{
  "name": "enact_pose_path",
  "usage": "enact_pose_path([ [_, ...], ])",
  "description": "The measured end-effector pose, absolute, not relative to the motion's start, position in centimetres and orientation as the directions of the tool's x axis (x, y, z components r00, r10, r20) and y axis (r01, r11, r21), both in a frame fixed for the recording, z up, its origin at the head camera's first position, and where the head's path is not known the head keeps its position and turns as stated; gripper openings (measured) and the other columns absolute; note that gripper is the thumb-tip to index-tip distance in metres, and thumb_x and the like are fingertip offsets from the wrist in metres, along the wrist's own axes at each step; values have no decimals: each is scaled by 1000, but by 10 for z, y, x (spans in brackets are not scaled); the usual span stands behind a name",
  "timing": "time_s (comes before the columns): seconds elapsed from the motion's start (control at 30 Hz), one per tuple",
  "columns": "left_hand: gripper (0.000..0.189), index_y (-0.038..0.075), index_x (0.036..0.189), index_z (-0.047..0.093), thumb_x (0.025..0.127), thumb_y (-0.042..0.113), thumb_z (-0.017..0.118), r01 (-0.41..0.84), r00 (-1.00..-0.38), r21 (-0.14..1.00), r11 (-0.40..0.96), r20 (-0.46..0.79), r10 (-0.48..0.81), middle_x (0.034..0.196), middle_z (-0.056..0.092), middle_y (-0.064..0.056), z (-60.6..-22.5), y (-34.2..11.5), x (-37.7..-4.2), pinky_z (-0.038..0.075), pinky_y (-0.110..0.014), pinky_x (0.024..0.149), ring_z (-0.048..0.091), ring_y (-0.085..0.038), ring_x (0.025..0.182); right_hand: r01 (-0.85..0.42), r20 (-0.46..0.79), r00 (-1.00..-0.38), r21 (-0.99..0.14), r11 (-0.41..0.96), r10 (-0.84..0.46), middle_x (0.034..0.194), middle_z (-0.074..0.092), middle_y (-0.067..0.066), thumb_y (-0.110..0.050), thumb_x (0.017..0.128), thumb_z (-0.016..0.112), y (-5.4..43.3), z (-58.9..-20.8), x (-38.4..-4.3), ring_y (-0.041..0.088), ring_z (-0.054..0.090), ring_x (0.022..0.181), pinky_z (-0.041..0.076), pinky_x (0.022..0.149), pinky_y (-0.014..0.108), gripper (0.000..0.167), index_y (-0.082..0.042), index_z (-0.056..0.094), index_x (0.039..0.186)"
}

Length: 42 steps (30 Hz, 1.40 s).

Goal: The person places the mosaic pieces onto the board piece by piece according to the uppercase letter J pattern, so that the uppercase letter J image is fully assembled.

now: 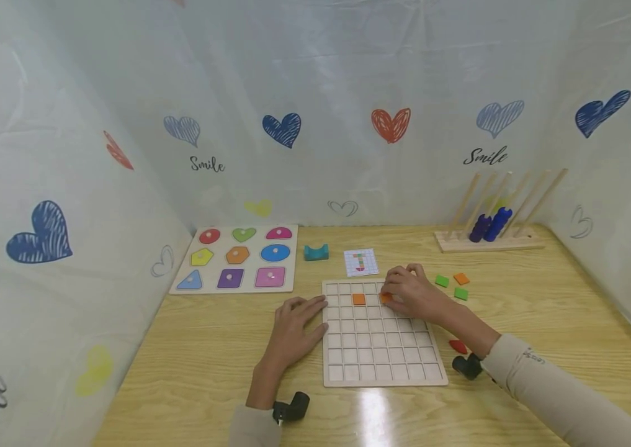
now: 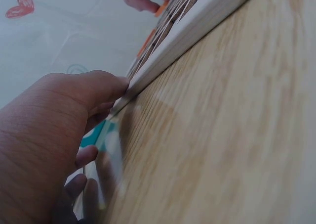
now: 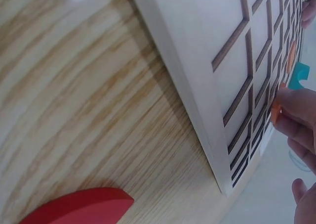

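A white wooden grid board (image 1: 385, 357) lies on the table before the person. The right hand (image 1: 416, 295) is over its upper right part and pinches an orange square tile (image 3: 275, 110) between thumb and finger, close over the cells. Another orange tile (image 1: 358, 299) sits in a cell further left. The left hand (image 1: 294, 329) touches the board's left edge with thumb and fingertips, its fingers relaxed; in the left wrist view the thumb (image 2: 106, 85) presses against the side. Behind the board lies a pattern card (image 1: 361, 262) with a coloured J-like figure.
Green tiles (image 1: 442, 281) and an orange tile (image 1: 461, 279) lie right of the right hand. A red piece (image 1: 458, 346) is under the right forearm. A shape puzzle (image 1: 248, 279), a teal block (image 1: 316, 252) and a peg stand (image 1: 491, 242) with blue and purple pieces stand at the back.
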State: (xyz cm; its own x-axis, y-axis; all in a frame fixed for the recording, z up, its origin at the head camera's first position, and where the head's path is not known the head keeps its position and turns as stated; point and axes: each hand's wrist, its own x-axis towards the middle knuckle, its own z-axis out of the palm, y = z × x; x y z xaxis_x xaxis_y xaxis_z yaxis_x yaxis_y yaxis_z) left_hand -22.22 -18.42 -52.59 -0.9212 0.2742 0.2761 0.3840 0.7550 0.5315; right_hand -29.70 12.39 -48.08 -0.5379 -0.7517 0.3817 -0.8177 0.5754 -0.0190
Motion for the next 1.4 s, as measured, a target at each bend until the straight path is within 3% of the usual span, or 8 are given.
enact_pose_path([
  [0.57, 47, 20, 139, 62, 94, 33, 67, 393, -918, 527, 754, 276, 286, 147, 53, 8, -523, -178, -223, 28, -53, 106, 41, -27, 129, -819, 378, -538, -23, 574, -753, 97, 72, -2, -16, 79, 85, 133, -484, -296, 24, 58, 102, 34, 83, 51, 18, -13, 77, 96],
  [0.83, 47, 20, 139, 62, 94, 33, 67, 391, -918, 528, 754, 285, 277, 147, 53, 9, -523, -178, -222, 27, -54, 106, 41, -27, 128, -774, 324, -614, -67, 630, -720, 104, 70, 0, -18, 83, 82, 138, -481, -292, 25, 56, 108, 34, 89, 56, 19, -14, 76, 101],
  [1.13, 47, 19, 139, 62, 93, 31, 68, 386, -919, 527, 757, 287, 270, 147, 53, 7, -525, -182, -221, 27, -55, 106, 42, -29, 129, -753, 353, -643, -130, 645, -680, 102, 69, 4, -12, 80, 84, 153, -477, -290, 29, 57, 108, 32, 88, 60, 19, -10, 76, 97],
  [1.4, 47, 20, 139, 62, 94, 32, 67, 375, -924, 524, 765, 275, 264, 147, 52, 9, -525, -183, -220, 27, -54, 106, 41, -28, 129, -675, 273, -719, -55, 736, -639, 105, 70, 6, -16, 85, 79, 168, -472, -285, 30, 57, 110, 33, 90, 61, 17, -10, 76, 101],
])
